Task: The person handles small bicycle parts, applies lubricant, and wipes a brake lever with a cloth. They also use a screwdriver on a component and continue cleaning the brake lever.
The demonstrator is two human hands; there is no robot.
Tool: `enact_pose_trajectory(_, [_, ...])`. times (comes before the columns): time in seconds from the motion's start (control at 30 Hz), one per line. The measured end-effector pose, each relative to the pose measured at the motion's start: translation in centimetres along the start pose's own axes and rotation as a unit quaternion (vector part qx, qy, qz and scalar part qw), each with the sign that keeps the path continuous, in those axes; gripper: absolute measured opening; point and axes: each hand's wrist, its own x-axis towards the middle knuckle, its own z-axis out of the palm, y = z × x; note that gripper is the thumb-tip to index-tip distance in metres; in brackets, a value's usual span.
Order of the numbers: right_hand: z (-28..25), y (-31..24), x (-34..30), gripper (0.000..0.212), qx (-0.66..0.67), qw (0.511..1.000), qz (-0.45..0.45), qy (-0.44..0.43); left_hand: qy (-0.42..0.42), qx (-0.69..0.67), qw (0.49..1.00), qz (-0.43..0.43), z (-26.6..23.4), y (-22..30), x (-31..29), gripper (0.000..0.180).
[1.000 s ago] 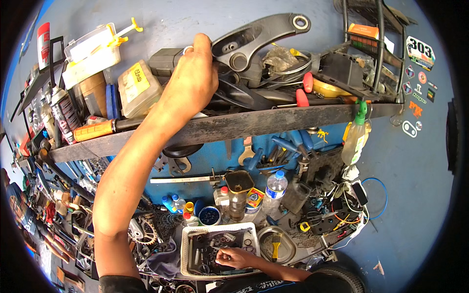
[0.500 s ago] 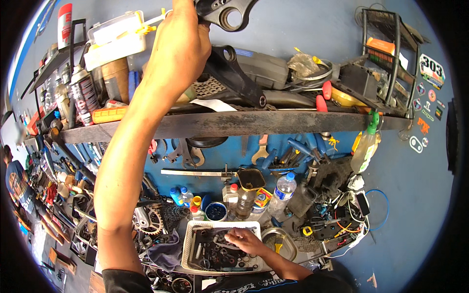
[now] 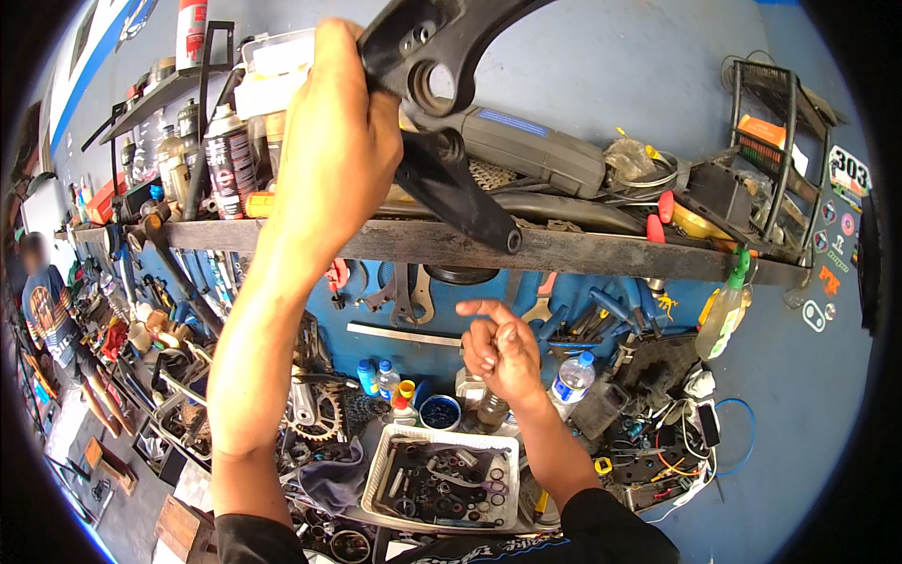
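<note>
High in front, my left hand [image 3: 343,141] is closed around a black metal bicycle frame part, perhaps a suspension link [image 3: 451,66]. Round holes pierce its ends, and a lower arm of it slants down to the right across the shelf edge. My right hand [image 3: 503,352] is raised below that part, over the back of the bench. Its index finger points left while the thumb and other fingers are curled in; anything small between them is hidden. Nearer to me lies a white plastic basket [image 3: 374,489] of small metal parts, rings and bolts, with neither hand touching it.
A dark shelf [image 3: 583,249] crosses ahead, bearing a grey case [image 3: 536,150], spray cans [image 3: 225,160] and a wire rack [image 3: 766,150]. Tools hang beneath. On the bench stand a water bottle [image 3: 571,381] and a tub [image 3: 440,412]. A person [image 3: 61,320] stands far left.
My right hand has risen out of the basket toward the shelf. The black part, still in my left hand, shows lower and larger, and the whole view has shifted.
</note>
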Motion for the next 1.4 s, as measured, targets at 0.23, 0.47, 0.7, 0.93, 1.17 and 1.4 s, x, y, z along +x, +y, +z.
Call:
enact_pose_trajectory(0.23, [0.7, 0.2, 1.8, 0.08, 0.099, 0.995, 0.012, 0.017, -0.03, -0.095, 0.99, -0.099, -1.3, -0.5, -6.2, 0.028])
enact_pose_trajectory(0.47, [1.0, 0.7, -1.7, 0.04, -0.132, 0.984, 0.119, -0.02, -0.192, -0.017, 0.965, -0.176, -3.7, 2.6, -11.6, 0.041])
enact_pose_trajectory(0.7, [-1.7, 3.2, -9.4, 0.055, -0.143, 0.971, 0.171, 0.085, -0.363, 0.148, 0.905, -0.164, -4.8, 5.3, -14.3, 0.019])
enact_pose_trajectory(0.93, [-2.8, 3.1, -14.7, 0.025, -0.228, 0.935, 0.234, 0.142, -0.373, 0.148, 0.898, -0.18, -4.9, 4.5, -18.3, 0.016])
enact_pose_trajectory(1.17, [-5.3, 4.1, -18.0, 0.028, -0.338, 0.911, 0.207, 0.116, -0.331, 0.095, 0.917, -0.201, -5.3, 4.6, -23.2, 0.028])
enact_pose_trajectory(1.4, [-4.5, 3.8, -17.1, 0.037, -0.375, 0.891, 0.233, 0.103, -0.294, 0.062, 0.921, -0.247, -4.8, 4.4, -26.8, 0.032])
